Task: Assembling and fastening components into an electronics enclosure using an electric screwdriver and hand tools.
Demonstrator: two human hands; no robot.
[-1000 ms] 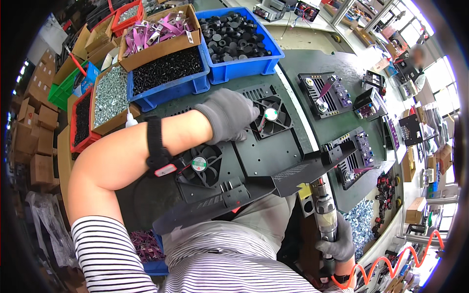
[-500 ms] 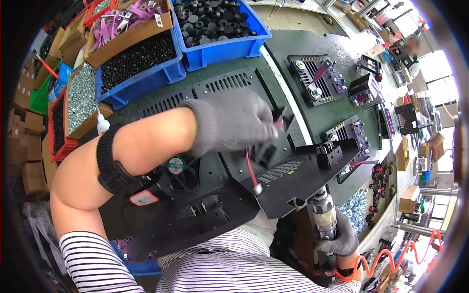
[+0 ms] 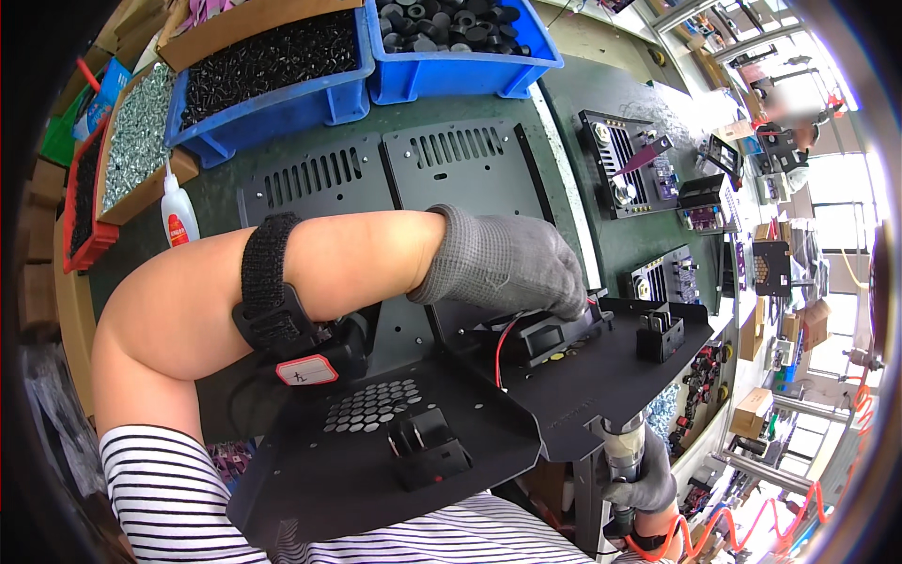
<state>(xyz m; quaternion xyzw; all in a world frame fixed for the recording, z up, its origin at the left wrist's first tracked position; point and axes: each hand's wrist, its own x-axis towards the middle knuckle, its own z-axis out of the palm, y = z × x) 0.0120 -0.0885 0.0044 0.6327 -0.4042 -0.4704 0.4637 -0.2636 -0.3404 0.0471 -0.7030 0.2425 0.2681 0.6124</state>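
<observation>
My left hand (image 3: 526, 263), in a grey knit glove, reaches across to the right with its fingers closed on a black boxy part with a red wire (image 3: 540, 343), probably a fan. The part sits against the perforated area of a bent black metal panel (image 3: 620, 352), largely covering those holes. In my right hand (image 3: 648, 481), also gloved, is an air screwdriver (image 3: 622, 453) held upright, its upper end hidden under the panel's edge. A second black panel (image 3: 376, 470) adjoins on the left, carrying a black socket (image 3: 427, 446). Another socket (image 3: 660, 334) is on the right one.
Slotted black plates (image 3: 451, 169) lie on the green bench behind. Blue bins of black screws (image 3: 272, 70) and black caps (image 3: 451, 28) stand at the back. A glue bottle (image 3: 177, 211) is at left. Circuit assemblies (image 3: 625, 164) sit at right; an orange coiled hose (image 3: 752, 512) hangs lower right.
My left hand has brought the black part down and rightward onto the panel. The red wire's loose end has dropped to the panel. My right hand still grips the screwdriver; the view has shifted.
</observation>
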